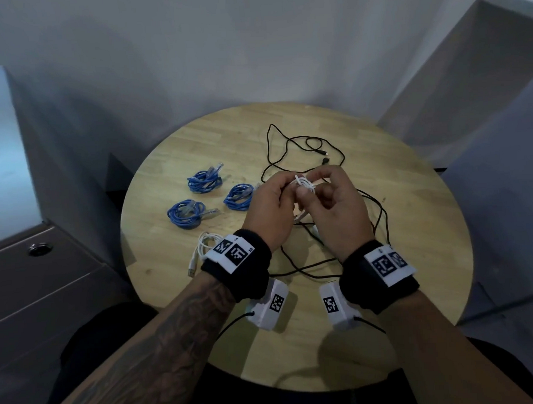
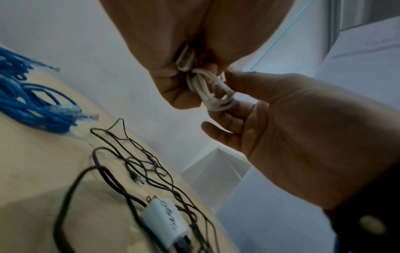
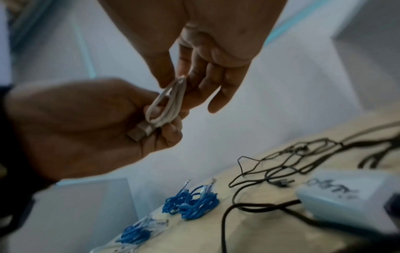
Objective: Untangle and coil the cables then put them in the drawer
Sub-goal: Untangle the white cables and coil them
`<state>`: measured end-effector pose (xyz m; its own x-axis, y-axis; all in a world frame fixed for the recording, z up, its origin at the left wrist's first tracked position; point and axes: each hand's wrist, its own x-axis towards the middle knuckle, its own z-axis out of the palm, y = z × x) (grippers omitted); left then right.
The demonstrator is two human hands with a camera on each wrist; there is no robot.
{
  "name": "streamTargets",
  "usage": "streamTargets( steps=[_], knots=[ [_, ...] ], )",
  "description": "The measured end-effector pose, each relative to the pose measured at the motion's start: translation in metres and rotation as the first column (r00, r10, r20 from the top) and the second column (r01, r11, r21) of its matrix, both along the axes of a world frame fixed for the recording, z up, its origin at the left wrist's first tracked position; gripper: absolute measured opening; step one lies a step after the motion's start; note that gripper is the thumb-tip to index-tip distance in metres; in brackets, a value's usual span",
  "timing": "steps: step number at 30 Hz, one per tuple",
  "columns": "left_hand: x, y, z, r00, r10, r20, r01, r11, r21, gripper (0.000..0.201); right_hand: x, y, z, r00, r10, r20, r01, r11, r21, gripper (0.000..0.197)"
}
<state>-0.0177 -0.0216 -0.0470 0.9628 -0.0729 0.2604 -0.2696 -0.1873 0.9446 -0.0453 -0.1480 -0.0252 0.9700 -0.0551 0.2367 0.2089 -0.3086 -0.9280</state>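
Above the middle of the round wooden table, both hands hold a small white cable coil. My left hand grips one end of the coil, with the cable's USB plug lying against its palm. My right hand pinches the other end of the loops between thumb and fingers. A loose tangle of black cables spreads over the table beyond and under the hands. Three blue coiled cables lie at the left, and another white coiled cable lies by my left wrist.
A grey drawer unit with a round lock stands left of the table. A white adapter block with a black lead lies on the table under the hands. White walls and a cabinet close in behind and to the right.
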Motion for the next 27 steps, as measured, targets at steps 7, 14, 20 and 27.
streamTargets(
  steps=[7,14,20,27],
  knots=[
    [0.000,0.000,0.003,0.985,-0.017,-0.172,-0.036,0.953,-0.301,0.031,0.001,0.003,-0.004,0.999,0.038,-0.013,-0.036,0.993,0.114,0.005],
    [0.005,0.020,0.003,0.996,-0.022,0.091,-0.013,0.931,0.366,0.024,0.011,-0.013,-0.006,0.988,0.091,-0.122,-0.071,0.986,0.153,0.006],
    [0.009,0.035,0.015,0.999,-0.020,-0.032,0.031,0.926,0.377,0.015,0.016,-0.015,-0.005,0.984,0.159,-0.084,-0.159,0.987,-0.001,0.008],
    [0.017,0.044,0.006,0.991,0.007,-0.136,0.041,0.937,0.346,0.016,0.023,-0.016,-0.012,0.939,0.228,-0.259,-0.233,0.972,0.010,0.010]
  ],
)
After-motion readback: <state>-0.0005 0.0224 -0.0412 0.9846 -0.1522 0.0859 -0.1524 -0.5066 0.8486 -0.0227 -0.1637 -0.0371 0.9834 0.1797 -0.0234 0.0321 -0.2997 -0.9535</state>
